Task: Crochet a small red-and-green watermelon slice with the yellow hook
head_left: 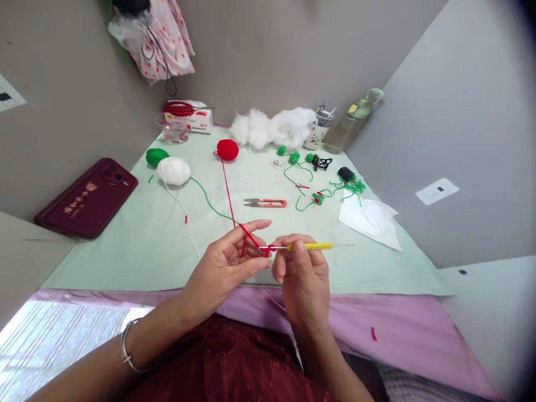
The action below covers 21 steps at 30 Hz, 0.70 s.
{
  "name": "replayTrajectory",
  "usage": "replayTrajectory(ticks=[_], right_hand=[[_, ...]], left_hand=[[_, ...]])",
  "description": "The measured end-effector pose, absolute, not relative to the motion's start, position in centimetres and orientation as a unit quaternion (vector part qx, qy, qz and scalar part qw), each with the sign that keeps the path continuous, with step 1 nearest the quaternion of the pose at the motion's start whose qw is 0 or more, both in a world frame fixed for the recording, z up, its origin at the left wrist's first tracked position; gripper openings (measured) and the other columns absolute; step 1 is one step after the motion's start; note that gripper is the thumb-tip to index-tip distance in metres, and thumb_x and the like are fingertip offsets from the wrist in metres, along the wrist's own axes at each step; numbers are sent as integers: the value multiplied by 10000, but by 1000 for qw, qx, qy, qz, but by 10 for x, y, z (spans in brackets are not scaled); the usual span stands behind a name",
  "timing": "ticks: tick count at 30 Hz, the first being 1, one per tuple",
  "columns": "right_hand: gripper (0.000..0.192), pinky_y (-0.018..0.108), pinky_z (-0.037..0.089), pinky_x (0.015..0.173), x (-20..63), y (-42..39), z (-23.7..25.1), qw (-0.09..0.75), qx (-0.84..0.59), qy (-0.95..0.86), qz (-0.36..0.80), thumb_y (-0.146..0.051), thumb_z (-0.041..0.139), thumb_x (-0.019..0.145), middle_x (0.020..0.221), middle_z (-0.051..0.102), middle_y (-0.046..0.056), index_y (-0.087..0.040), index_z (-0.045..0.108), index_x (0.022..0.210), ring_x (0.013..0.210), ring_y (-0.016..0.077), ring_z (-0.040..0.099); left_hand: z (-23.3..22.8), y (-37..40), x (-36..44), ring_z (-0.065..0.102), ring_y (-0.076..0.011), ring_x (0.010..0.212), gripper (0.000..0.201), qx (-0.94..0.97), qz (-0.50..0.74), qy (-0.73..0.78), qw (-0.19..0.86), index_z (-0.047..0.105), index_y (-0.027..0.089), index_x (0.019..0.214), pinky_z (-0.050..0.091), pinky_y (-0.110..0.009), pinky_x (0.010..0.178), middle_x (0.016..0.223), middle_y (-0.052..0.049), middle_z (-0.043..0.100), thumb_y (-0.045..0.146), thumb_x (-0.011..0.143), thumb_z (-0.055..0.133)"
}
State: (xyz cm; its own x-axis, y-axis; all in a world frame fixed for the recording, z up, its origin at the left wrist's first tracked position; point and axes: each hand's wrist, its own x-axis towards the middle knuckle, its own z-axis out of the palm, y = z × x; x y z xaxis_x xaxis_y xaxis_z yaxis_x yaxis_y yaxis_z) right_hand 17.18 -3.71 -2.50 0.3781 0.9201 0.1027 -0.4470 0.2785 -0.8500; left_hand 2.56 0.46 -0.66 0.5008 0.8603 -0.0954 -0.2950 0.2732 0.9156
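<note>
Head view: the left hand [226, 262] pinches red yarn [267, 250], which also runs over its index finger. Close by at three o'clock, the right hand [306, 269] grips a yellow-handled hook [312, 246], tip at the yarn, pointing to nine. Beyond, orange snips [273, 203] lie at twelve, a red ball [228, 149] at eleven, a white ball [173, 171] at ten.
</note>
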Motion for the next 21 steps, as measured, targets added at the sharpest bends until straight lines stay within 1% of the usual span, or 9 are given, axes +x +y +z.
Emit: replayTrajectory(ticks=[5,8,13,15,17,19,21], right_hand=[[161,228,447,492,171,-41,-28,734,-412,-359,404,-352,714,995,921,789,9,-254,800,901,498,61,563],[166,258,473,532,169,-44,-31,730,-426,-397,358,-321,678,1022,954,779,6,-265,798,923,522,71,570],[169,271,473,540,168,-45,-32,729,-433,-438,299,-287,655,1037,951,772,0,-289,805,958,538,78,567],[172,267,474,541,168,-45,-32,731,-434,-441,287,-275,652,1039,961,776,-2,-299,806,967,546,75,570],[162,268,487,538,169,-45,-32,731,-432,-443,287,-279,652,1039,1012,792,6,-306,803,986,545,75,574],[156,275,505,535,169,-45,-32,727,-428,-449,294,-291,651,1038,1060,809,20,-310,803,1012,544,82,585],[164,282,522,543,169,-46,-32,719,-427,-457,302,-297,644,1042,1062,821,27,-313,806,1029,553,93,598]], left_hand=[[-6,5,24,703,-141,888,442,438,408,292,746,773,292,1279,546,-292,932,970,17,752,237,853,877],[-6,5,25,678,-133,852,424,435,410,302,743,778,292,1277,529,-284,907,924,22,737,249,865,869],[-8,3,26,635,-130,818,423,415,412,324,744,781,270,1263,504,-271,844,901,19,714,256,851,876],[-9,2,26,625,-135,813,429,415,405,327,746,769,259,1278,496,-276,842,867,19,707,259,860,866],[-9,2,26,622,-143,824,432,421,398,330,745,757,249,1289,492,-283,851,857,16,707,261,869,855],[-10,2,26,627,-147,854,425,429,394,327,744,747,248,1298,492,-287,874,885,10,716,260,884,840],[-11,2,26,638,-147,876,430,432,393,320,746,735,253,1312,495,-289,893,919,4,726,258,893,834]])
